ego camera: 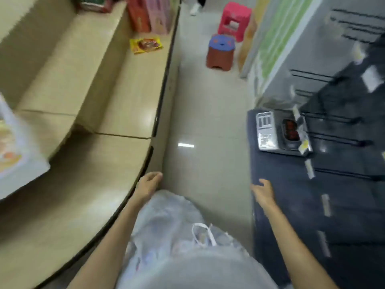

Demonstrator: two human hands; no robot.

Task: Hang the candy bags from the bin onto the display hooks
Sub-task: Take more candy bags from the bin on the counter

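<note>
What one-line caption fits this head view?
Both hands, left hand and right hand, empty above the aisle floor; one silver bag on dark hook rack.

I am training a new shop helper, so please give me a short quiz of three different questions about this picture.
1. True or false: the left hand holds a candy bag.
2. What lies alone on the wooden shelf? A) a yellow snack packet B) a blue cup C) a pair of scissors
3. Fill in: on the floor ahead, the stool with the blue top stands nearer than the ____ stool.

Key
1. False; both it and the right hand look empty.
2. A, the yellow snack packet.
3. Pink.
</note>
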